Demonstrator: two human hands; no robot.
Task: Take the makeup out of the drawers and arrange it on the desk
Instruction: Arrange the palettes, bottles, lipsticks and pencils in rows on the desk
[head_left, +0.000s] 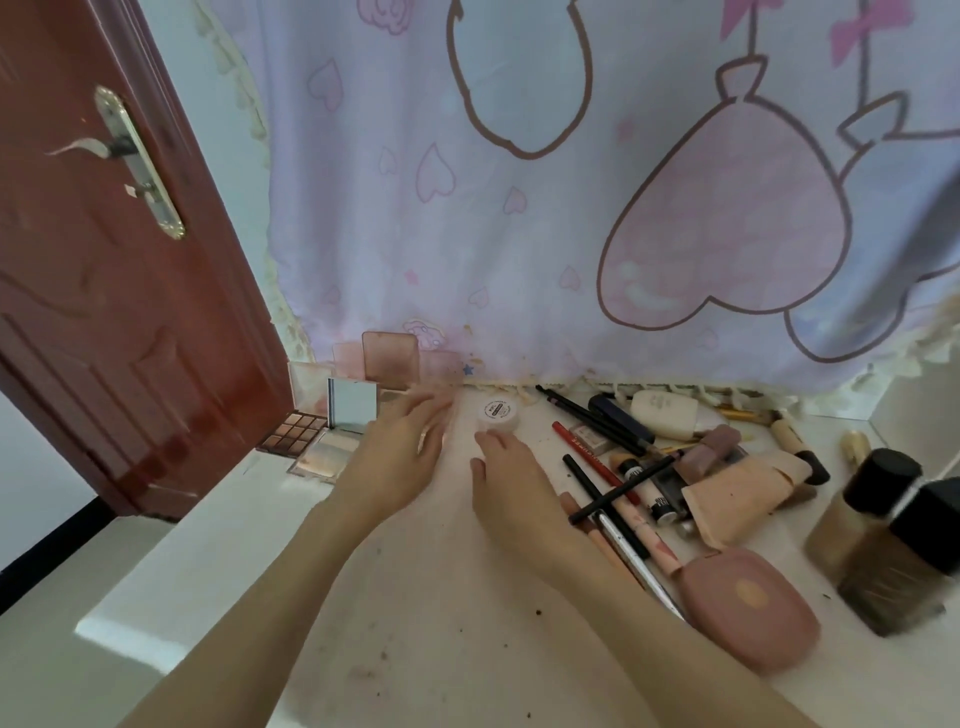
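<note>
While both hands sit empty, left hand (402, 449) flat and blurred, right hand (511, 480) fingertips touching the small jar (497, 414), judgement: pinch jar by its sides, set beside palettes (332, 421) ahead-left. Loose pencils (613, 483) clutter right. Counter (415, 623) speckled, dirty; curtain (571, 208) behind, door (104, 260) left.

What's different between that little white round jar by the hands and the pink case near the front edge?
The white jar is small, round and upright with a printed label on its lid; the pink case is larger, flat and oblong, with a plain yellowish oval on top. The jar sits at the right hand's fingertips; nothing touches the case. Both are closed and rest on the desk.
</note>
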